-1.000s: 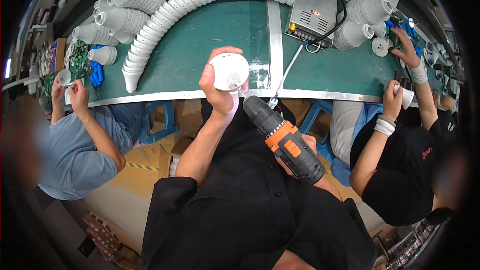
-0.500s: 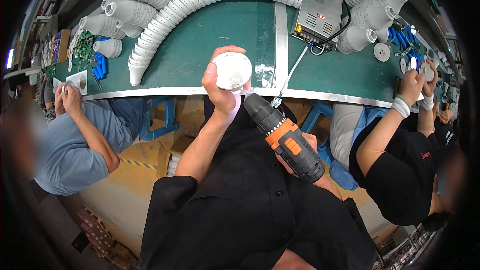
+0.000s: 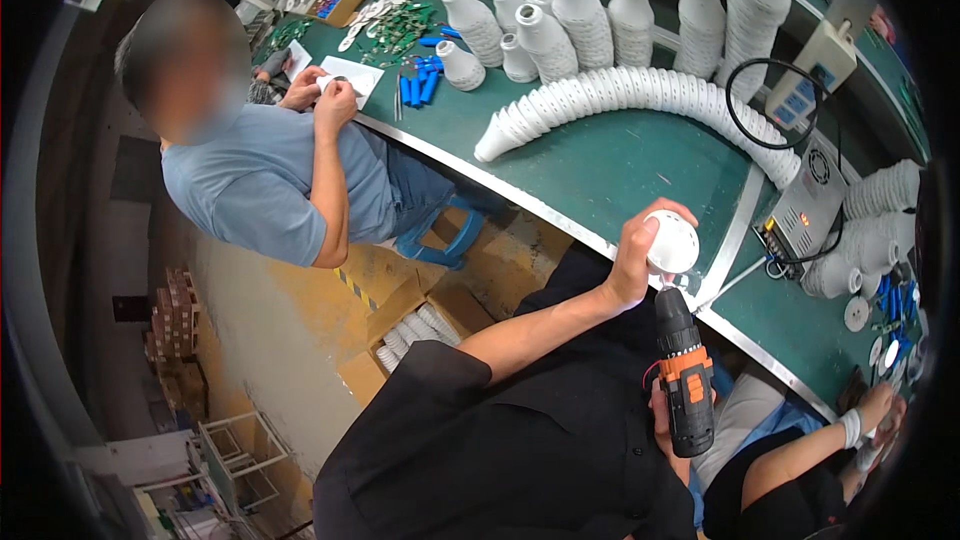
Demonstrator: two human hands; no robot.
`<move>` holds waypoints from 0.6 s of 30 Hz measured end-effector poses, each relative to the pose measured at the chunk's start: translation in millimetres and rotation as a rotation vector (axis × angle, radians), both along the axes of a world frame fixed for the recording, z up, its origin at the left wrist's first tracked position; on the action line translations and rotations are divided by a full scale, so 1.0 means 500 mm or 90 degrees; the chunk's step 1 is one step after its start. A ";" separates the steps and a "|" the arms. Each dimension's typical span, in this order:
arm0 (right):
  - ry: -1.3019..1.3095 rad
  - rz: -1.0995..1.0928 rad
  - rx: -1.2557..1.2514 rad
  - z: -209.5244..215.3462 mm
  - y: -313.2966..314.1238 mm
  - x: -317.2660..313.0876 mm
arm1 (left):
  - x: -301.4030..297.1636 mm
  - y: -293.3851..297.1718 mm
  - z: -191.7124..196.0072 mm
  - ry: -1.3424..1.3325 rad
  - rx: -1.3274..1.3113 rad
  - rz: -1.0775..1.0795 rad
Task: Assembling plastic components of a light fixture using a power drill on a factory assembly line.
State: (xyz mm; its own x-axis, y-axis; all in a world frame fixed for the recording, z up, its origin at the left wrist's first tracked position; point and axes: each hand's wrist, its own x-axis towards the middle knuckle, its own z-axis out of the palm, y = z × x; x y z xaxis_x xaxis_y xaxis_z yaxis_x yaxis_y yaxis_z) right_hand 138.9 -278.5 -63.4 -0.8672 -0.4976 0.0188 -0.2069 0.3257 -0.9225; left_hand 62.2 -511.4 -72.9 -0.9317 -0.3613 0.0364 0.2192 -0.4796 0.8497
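My left hand [image 3: 632, 258] is closed around a white plastic bulb housing [image 3: 672, 242], held above the table's front edge with its wide round side up. In my right hand [image 3: 662, 414] is a black and orange cordless drill [image 3: 687, 380], its grip mostly hidden behind the drill body. The chuck points up toward the underside of the housing. Whether the bit touches the housing I cannot tell. On the green table [image 3: 640, 165] beyond, a long curved row of nested white bulb housings [image 3: 640, 95] lies on its side.
Upright stacks of housings [image 3: 580, 25] stand at the back. A metal power supply [image 3: 808, 200] with a black cable [image 3: 735, 105] sits to the right. Blue cylinders [image 3: 420, 85] lie farther left. A co-worker [image 3: 260, 170] sits left, another person's arm [image 3: 810, 450] is right, and a carton [image 3: 440, 305] is below.
The view has swung left, so my hands appear farther right. The drill now points more nearly straight up. Both hands keep hold of the housing and the drill.
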 end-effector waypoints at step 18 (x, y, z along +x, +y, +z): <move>0.086 0.053 -0.029 0.032 -0.044 -0.033 | 0.003 -0.015 0.020 -0.036 -0.010 -0.014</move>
State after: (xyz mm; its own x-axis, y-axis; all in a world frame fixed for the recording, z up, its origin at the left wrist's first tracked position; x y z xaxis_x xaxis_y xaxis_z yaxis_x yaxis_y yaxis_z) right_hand 122.4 -300.7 -47.2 -0.8111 -0.5636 0.1567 -0.3550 0.2613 -0.8976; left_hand 63.8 -519.0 -63.1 -0.9402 -0.3403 -0.0110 0.1600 -0.4701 0.8680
